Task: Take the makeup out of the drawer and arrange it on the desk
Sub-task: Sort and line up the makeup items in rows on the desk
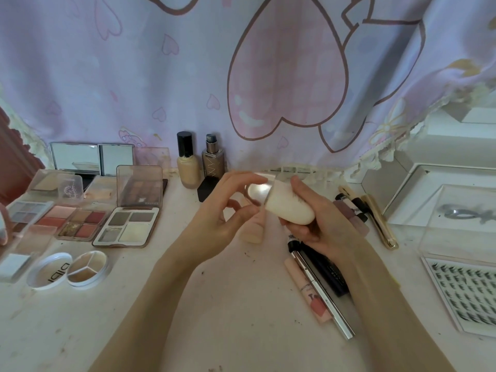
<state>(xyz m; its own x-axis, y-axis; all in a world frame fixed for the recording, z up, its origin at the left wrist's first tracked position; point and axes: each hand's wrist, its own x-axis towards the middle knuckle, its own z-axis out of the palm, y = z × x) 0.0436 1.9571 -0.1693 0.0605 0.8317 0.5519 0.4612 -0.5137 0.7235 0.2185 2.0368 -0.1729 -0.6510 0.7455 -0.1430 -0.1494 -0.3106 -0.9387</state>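
While the right hand (319,221) curls its fingers round a white egg-shaped sponge case (290,210) above the middle of the pale pink desk (241,304), the left hand (228,210) pinches the case's clear domed lid (257,190) between thumb and fingertips. A beige makeup sponge (253,229) lies on the desk just below them. To do this well, I judge, the case should stay level as the lid parts, then go down in bare space between the open eyeshadow palettes (126,224) at left and the row of pens and tubes (319,288) at right.
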